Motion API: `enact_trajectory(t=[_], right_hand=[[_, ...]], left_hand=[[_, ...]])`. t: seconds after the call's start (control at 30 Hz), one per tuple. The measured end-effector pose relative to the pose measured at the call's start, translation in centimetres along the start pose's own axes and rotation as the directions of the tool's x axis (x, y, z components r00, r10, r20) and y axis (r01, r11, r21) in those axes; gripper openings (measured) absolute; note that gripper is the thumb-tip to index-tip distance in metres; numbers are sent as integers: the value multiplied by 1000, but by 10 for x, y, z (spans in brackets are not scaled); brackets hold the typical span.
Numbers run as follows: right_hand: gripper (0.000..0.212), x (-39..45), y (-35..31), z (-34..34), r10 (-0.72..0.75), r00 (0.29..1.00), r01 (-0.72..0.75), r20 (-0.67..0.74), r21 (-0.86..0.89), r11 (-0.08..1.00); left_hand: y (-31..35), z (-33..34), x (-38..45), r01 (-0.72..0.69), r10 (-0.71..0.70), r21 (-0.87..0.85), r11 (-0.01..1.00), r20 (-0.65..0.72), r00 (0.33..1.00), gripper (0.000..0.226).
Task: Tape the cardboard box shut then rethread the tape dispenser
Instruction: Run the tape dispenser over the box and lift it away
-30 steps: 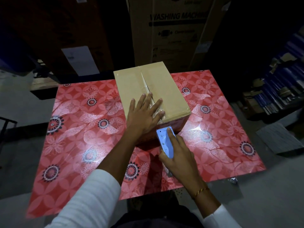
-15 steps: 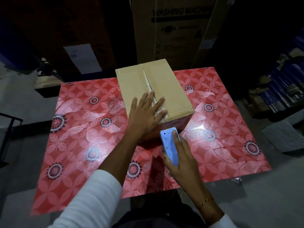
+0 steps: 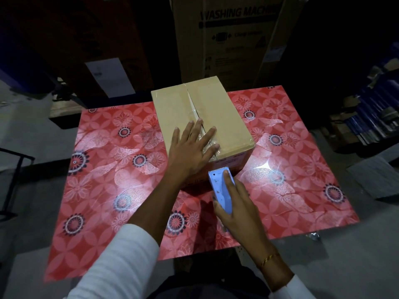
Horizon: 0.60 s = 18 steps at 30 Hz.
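Observation:
A closed brown cardboard box [image 3: 224, 117] stands on the red flowered table [image 3: 108, 169], clear tape running along its centre seam. My left hand [image 3: 191, 151] lies flat on the near end of the box top, fingers spread over the wrinkled tape. My right hand [image 3: 235, 203] grips a light blue tape dispenser [image 3: 220, 188] just in front of the box's near face, its toothed edge pointing at the box. Whether tape still joins the dispenser to the box I cannot tell.
A tall washing machine carton [image 3: 233, 39] stands right behind the table. Stacked dark goods [image 3: 371, 108] fill the right side. A black metal frame [image 3: 13, 175] is at the left edge. Grey floor surrounds the table.
My right hand with the dispenser has drawn back from the box's near face toward me. My left hand stays pressed on the box top.

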State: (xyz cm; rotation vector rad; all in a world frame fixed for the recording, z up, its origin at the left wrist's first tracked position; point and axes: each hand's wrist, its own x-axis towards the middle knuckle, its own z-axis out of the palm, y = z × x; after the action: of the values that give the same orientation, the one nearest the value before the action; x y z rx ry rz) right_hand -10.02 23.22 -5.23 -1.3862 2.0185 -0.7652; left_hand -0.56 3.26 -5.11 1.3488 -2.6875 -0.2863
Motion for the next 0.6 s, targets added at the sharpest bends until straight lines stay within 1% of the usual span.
enact_trajectory(t=[0.23,0.47,0.6], right_hand=[[85,12,-11,-8,77,996,-72,48,-106,992],[83,21,-22,-17,126,988,-111,85,-161,981],[84,30,-31,-27,159,978,-132,132,-188,973]], left_hand=[[-2,5,1,-9,9,7,1000,-20,1000,63],[-2,6,2,-14,14,7,1000,-15,1000,64],[-2,7,2,-13,13,15,1000,-15,1000,64]])
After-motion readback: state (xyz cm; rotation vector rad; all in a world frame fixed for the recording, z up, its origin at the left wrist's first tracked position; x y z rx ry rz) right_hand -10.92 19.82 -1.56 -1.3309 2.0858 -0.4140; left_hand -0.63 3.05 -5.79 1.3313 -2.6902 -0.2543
